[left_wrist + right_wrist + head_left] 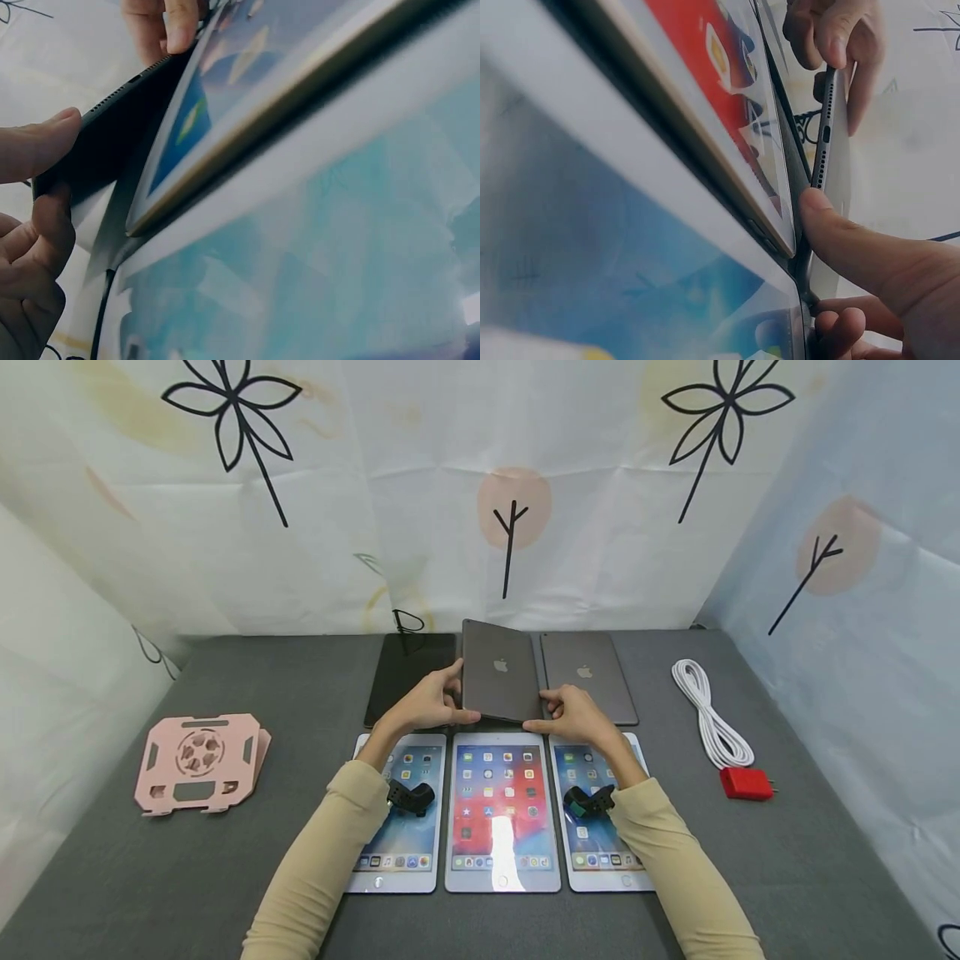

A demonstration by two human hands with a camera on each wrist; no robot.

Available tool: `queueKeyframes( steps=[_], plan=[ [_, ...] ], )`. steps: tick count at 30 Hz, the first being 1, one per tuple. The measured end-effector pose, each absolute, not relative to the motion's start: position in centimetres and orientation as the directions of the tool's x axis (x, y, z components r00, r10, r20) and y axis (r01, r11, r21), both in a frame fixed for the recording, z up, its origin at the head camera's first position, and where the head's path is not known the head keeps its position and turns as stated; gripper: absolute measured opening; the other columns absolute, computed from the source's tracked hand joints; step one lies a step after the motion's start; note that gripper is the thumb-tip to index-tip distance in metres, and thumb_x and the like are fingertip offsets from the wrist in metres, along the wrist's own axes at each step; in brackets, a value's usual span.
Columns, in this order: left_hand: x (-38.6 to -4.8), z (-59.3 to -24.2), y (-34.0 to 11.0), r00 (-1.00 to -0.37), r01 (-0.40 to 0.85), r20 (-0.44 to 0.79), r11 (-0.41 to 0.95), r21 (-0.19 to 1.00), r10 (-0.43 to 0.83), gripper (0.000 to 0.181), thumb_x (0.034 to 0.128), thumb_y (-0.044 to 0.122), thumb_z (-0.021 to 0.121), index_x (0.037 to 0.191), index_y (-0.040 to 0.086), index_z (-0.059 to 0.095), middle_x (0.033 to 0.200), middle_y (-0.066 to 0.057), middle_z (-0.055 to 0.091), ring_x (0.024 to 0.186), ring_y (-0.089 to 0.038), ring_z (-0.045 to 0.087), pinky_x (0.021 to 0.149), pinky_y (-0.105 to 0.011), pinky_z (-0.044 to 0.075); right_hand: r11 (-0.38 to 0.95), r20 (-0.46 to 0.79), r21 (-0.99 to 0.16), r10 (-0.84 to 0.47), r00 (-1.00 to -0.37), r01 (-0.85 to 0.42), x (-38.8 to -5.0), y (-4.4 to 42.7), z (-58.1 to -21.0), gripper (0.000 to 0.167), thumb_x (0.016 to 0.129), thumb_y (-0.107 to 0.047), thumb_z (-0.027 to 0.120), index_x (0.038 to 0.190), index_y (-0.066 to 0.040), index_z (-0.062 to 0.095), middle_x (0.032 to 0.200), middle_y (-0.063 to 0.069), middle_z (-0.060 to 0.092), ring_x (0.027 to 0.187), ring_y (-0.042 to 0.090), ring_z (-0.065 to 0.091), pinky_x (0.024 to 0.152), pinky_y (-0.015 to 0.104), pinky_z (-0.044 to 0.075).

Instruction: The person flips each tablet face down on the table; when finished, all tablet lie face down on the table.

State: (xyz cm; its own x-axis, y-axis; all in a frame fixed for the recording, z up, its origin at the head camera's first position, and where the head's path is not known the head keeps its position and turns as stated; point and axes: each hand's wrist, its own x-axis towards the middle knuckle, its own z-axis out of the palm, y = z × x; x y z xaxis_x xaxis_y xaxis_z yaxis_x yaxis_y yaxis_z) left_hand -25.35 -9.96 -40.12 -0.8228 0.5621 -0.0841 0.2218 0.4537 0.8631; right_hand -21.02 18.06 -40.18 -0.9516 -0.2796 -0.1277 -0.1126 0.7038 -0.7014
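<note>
A dark grey tablet [501, 670] with a logo on its back is held tilted between both hands, its far edge raised. My left hand [437, 700] pinches its near left corner, thumb in front and fingers behind. At the opposite near corner, my right hand [576, 713] grips it the same way. The tablet's lower edge [826, 135], with speaker holes and a port, faces the right wrist camera. To its left lies a black tablet [408, 672], screen up; to its right lies another grey tablet [592, 681], back up. Directly in front is a white tablet [504, 810] with a lit screen.
Two more lit white tablets, one left [397, 852] and one right [600, 843], lie under the forearms. A pink folding stand [201, 760] is at the left. At the right are a coiled white cable [708, 714] and a red charger plug [746, 783]. Patterned cloth [420, 510] hangs behind.
</note>
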Motion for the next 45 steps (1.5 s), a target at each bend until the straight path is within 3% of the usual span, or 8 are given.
queueKeyframes(
  steps=[10, 29, 32, 34, 36, 39, 42, 45],
  plan=[
    [-25.5, -40.9, -9.8, -0.841, 0.238, -0.138, 0.586, 0.775, 0.524, 0.109, 0.0863, 0.024, 0.083, 0.163, -0.001, 0.01, 0.086, -0.003, 0.057, 0.052, -0.008, 0.033, 0.059, -0.027, 0.035, 0.704, -0.143, -0.706, -0.245, -0.959, -0.074, -21.3, 18.1, -40.2, 0.075, 0.087, -0.021, 0.083, 0.146, 0.011, 0.048, 0.096, 0.011, 0.053, 0.075, 0.014, 0.046, 0.075, 0.03, 0.042],
    [-26.2, -40.8, -9.7, -0.831, 0.252, -0.193, 0.662, 0.706, 0.522, 0.109, 0.0851, 0.03, 0.084, 0.161, -0.005, 0.014, 0.057, 0.006, 0.049, 0.049, -0.007, 0.036, 0.063, -0.026, 0.037, 0.711, -0.134, -0.698, -0.243, -0.961, -0.083, -21.4, 18.0, -40.1, 0.075, 0.087, -0.021, 0.083, 0.145, 0.011, 0.049, 0.093, 0.012, 0.053, 0.069, 0.013, 0.042, 0.074, 0.03, 0.041],
    [-26.3, -40.9, -9.8, -0.833, 0.243, -0.186, 0.648, 0.722, 0.52, 0.093, 0.0881, 0.025, 0.079, 0.158, -0.007, 0.027, 0.049, 0.007, 0.043, 0.046, -0.006, 0.028, 0.06, -0.026, 0.033, 0.714, -0.131, -0.695, -0.244, -0.961, -0.087, -21.4, 17.9, -40.1, 0.074, 0.087, -0.021, 0.083, 0.145, 0.011, 0.049, 0.09, 0.011, 0.052, 0.068, 0.013, 0.041, 0.073, 0.03, 0.041],
    [-26.4, -41.0, -9.7, -0.837, 0.246, -0.171, 0.635, 0.732, 0.52, 0.069, 0.0892, 0.023, 0.078, 0.143, -0.009, 0.049, 0.046, 0.008, 0.042, 0.045, -0.005, 0.024, 0.059, -0.025, 0.032, 0.713, -0.133, -0.697, -0.241, -0.961, -0.082, -21.3, 17.8, -40.2, 0.074, 0.087, -0.02, 0.083, 0.145, 0.011, 0.049, 0.089, 0.01, 0.05, 0.067, 0.013, 0.04, 0.071, 0.03, 0.04],
    [-26.5, -41.1, -9.7, -0.839, 0.246, -0.164, 0.631, 0.736, 0.519, 0.059, 0.0894, 0.024, 0.078, 0.134, -0.008, 0.057, 0.044, 0.009, 0.04, 0.044, -0.005, 0.022, 0.057, -0.026, 0.031, 0.714, -0.139, -0.696, -0.238, -0.961, -0.076, -21.3, 17.8, -40.2, 0.074, 0.087, -0.02, 0.083, 0.145, 0.011, 0.049, 0.088, 0.009, 0.049, 0.066, 0.013, 0.04, 0.07, 0.029, 0.04],
    [-26.4, -41.2, -9.6, -0.838, 0.254, -0.169, 0.645, 0.721, 0.518, 0.076, 0.0849, 0.031, 0.084, 0.14, -0.009, 0.052, 0.044, 0.009, 0.038, 0.043, -0.005, 0.024, 0.059, -0.026, 0.033, 0.713, -0.147, -0.698, -0.232, -0.962, -0.066, -21.3, 17.7, -40.2, 0.074, 0.087, -0.02, 0.083, 0.146, 0.01, 0.048, 0.086, 0.007, 0.047, 0.066, 0.013, 0.039, 0.069, 0.029, 0.039],
    [-26.3, -41.2, -9.5, -0.84, 0.251, -0.182, 0.663, 0.705, 0.511, 0.106, 0.0814, 0.033, 0.087, 0.158, -0.007, 0.026, 0.045, 0.008, 0.037, 0.043, -0.005, 0.026, 0.061, -0.026, 0.036, 0.719, -0.145, -0.691, -0.227, -0.963, -0.065, -21.2, 17.7, -40.2, 0.075, 0.087, -0.02, 0.083, 0.146, 0.01, 0.048, 0.086, 0.007, 0.047, 0.066, 0.013, 0.04, 0.069, 0.029, 0.039],
    [-26.3, -41.2, -9.4, -0.844, 0.246, -0.184, 0.668, 0.702, 0.504, 0.111, 0.0799, 0.033, 0.089, 0.159, -0.006, 0.023, 0.045, 0.008, 0.037, 0.043, -0.005, 0.027, 0.063, -0.026, 0.037, 0.729, -0.142, -0.682, -0.219, -0.965, -0.065, -21.2, 17.8, -40.2, 0.076, 0.087, -0.021, 0.083, 0.146, 0.01, 0.048, 0.088, 0.009, 0.049, 0.069, 0.014, 0.042, 0.07, 0.029, 0.04]
  ],
)
